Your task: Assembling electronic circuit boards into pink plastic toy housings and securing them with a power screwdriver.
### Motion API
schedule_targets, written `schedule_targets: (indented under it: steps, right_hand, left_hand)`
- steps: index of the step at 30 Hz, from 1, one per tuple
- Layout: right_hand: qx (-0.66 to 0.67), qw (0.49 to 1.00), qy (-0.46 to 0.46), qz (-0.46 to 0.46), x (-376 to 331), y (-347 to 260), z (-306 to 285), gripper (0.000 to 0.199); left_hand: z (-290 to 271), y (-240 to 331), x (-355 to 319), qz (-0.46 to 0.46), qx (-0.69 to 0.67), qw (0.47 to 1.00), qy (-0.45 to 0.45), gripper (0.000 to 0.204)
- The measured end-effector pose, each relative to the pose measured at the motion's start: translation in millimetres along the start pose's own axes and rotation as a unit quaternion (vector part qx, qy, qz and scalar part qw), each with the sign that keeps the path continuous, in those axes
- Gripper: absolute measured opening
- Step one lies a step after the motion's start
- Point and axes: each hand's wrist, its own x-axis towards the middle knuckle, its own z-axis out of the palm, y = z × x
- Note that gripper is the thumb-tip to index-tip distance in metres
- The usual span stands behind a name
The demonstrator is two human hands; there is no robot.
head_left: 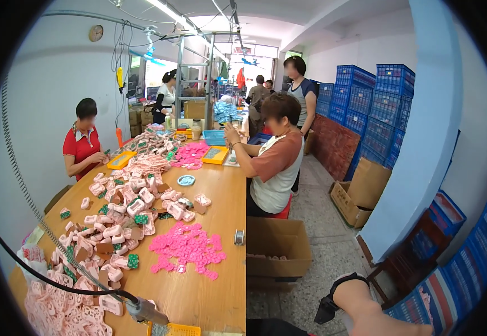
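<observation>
At the lower right my right forearm (356, 299) is bent, with a black strap and device (328, 305) at the wrist. Beyond the strap, the hand and its fingers are hidden, so its hold cannot be made out. It is off the table's right side, near blue crates (417, 308) and a dark wooden chair (406, 252). My left hand is out of view. On the wooden table (221, 297) lie a heap of pale pink plastic casings (101, 232), some with green or brown pieces, and a pile of bright pink flat parts (187, 249).
A grey-tipped power tool (147, 311) hangs on a black cable above a yellow basket (183, 330). An open cardboard box (277, 246) stands beside the table. Co-workers sit at the table's left (84, 143) and right (277, 162); others stand farther back. Blue crates (366, 112) are stacked behind.
</observation>
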Motion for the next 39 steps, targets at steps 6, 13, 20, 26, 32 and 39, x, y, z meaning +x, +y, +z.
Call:
schedule_targets:
  steps: [6, 13, 20, 26, 32, 39]
  right_hand:
    - [-0.012, 0.998, 0.022, 0.066, -2.1, -36.6, 3.1, 0.039]
    - [-0.001, 0.997, 0.061, 0.043, -47.0, 8.3, -12.6, 0.033]
    - [-0.086, 0.844, -0.106, 0.519, -200.6, 66.1, 52.3, 0.030]
    - [0.099, 0.817, -0.207, 0.529, -268.6, 62.7, 134.9, 0.049]
    - [0.128, 0.827, -0.240, 0.492, -293.6, 56.5, 167.5, 0.054]
    - [0.046, 0.821, -0.164, 0.545, -310.0, 40.4, 139.6, 0.042]
  left_hand:
    - [6.7, 0.7, -9.0, 0.011, -0.007, 1.000, 0.020, 0.030]
    - [-1.5, 51.8, -6.6, -0.053, 0.043, 0.998, 0.009, 0.031]
    - [-6.0, 16.8, 0.9, 0.049, 0.109, 0.992, -0.043, 0.037]
    - [2.4, -0.5, -8.9, 0.045, 0.118, 0.991, -0.049, 0.038]
    - [4.4, -2.2, -11.9, 0.058, 0.139, 0.988, -0.046, 0.035]
    - [1.0, 39.3, -2.3, -0.019, 0.102, 0.994, -0.028, 0.037]
